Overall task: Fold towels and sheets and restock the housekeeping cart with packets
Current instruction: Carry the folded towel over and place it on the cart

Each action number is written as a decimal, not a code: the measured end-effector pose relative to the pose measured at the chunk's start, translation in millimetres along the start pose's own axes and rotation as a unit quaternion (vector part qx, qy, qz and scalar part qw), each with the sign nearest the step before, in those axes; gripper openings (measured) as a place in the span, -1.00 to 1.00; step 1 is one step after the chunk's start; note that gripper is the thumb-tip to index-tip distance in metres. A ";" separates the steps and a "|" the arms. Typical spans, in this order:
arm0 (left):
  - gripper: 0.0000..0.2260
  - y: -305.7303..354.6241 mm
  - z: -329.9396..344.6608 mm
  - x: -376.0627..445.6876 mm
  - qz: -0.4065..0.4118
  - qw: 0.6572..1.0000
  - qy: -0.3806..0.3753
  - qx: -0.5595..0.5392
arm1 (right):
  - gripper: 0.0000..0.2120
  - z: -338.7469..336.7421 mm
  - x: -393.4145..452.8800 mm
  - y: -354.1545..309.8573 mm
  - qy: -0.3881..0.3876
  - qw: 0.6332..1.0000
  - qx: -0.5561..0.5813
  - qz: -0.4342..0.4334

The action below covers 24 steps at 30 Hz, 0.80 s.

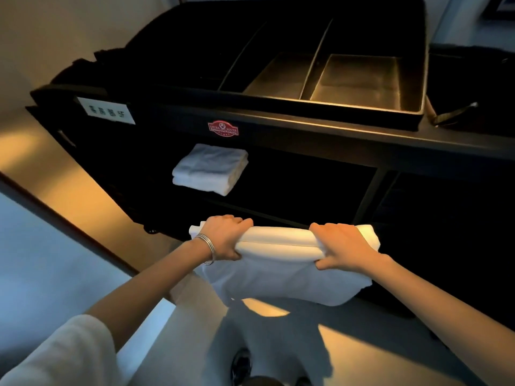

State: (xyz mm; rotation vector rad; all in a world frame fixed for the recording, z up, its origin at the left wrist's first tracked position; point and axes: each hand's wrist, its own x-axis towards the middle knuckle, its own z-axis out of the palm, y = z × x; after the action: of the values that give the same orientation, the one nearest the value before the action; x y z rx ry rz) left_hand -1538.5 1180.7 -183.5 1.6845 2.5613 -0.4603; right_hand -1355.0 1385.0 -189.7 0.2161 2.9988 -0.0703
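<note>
I hold a folded white sheet (281, 263) level in front of the black housekeeping cart (278, 126), near its lower shelf opening. My left hand (225, 238), with bangles on the wrist, grips the sheet's left end. My right hand (340, 246) grips its right end, thumb underneath. The sheet's lower layers hang down below my hands. On the cart's upper shelf lies a folded white towel (210, 169), to the left.
The cart's top tray (362, 79) has dividers forming several compartments. A white label (106, 110) and a red badge (223, 128) sit on the cart's front. A dark strap with a clip (454, 112) lies at the right. Floor and my shoes (242, 366) are below.
</note>
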 end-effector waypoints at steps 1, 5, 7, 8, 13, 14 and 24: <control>-0.48 -7.7 2.3 7.4 0.006 1.000 -0.006 0.000 | -0.58 1.6 6.8 -0.7 0.002 1.000 0.004 0.010; -0.51 -40.1 5.1 37.6 0.035 0.999 -0.009 -0.006 | -0.58 0.6 35.7 -4.5 0.004 0.998 0.017 0.056; -0.52 -62.0 -7.4 55.3 0.047 0.999 0.013 -0.004 | -0.58 -17.2 53.3 -6.4 0.022 0.996 0.020 0.089; -0.52 -74.5 -17.7 64.3 0.058 0.998 0.035 0.001 | -0.58 -30.1 62.8 -7.5 0.036 0.994 0.007 0.106; -0.60 -127.2 -58.9 78.8 0.147 0.915 0.374 0.023 | -0.45 -66.4 74.4 -20.4 0.269 0.943 -0.115 0.156; -0.71 -127.4 -52.3 75.2 0.141 0.886 0.441 0.018 | -0.47 -56.4 72.2 -24.7 0.330 0.924 -0.122 0.148; -0.31 -58.3 198.5 179.8 0.152 0.974 0.167 0.026 | -0.38 187.0 140.5 5.7 0.121 0.954 -0.179 0.209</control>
State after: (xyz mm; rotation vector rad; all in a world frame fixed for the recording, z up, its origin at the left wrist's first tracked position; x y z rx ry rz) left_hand -1689.9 1266.5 -395.3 2.2995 2.4383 -0.2427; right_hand -1467.7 1399.8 -394.3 0.8605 3.0479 0.5750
